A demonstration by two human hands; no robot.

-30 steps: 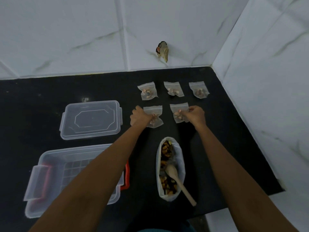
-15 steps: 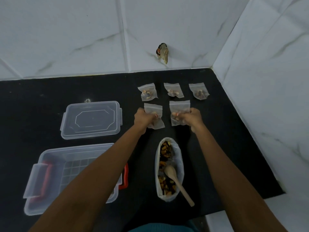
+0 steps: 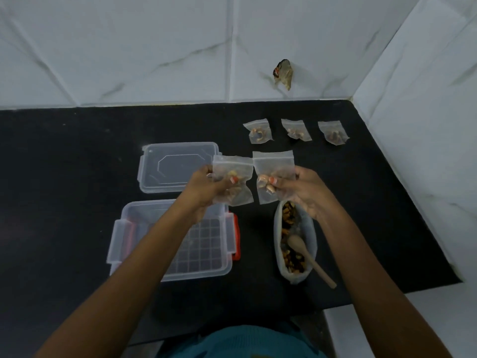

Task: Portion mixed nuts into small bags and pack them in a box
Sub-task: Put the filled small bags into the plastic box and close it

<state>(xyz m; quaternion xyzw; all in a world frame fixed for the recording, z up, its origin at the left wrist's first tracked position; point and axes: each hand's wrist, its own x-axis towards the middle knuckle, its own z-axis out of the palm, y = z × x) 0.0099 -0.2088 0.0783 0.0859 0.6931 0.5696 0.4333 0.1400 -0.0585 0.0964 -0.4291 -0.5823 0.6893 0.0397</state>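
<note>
Lifted clear of the counter point(image 3: 77, 164) a second after lying flat: my left hand point(image 3: 204, 188) pinched the left bag point(image 3: 232, 167), my right hand point(image 3: 305, 193) the right bag point(image 3: 273, 164). Packing both into the open box point(image 3: 204, 273) looked next.

- Left forearm point(image 3: 154, 241): covers the near-left floor and rim of the open box point(image 3: 118, 241). Cut off at the bottom edge.
- Left hand point(image 3: 204, 188) and left bag point(image 3: 232, 167): cover the near-right corner of the lid point(image 3: 175, 164).
- Right hand point(image 3: 305, 193): hides the far end of the nut pouch point(image 3: 311, 244) and part of the right bag point(image 3: 273, 164).
- Far bags point(image 3: 296, 129): nut types too small to tell.
</note>
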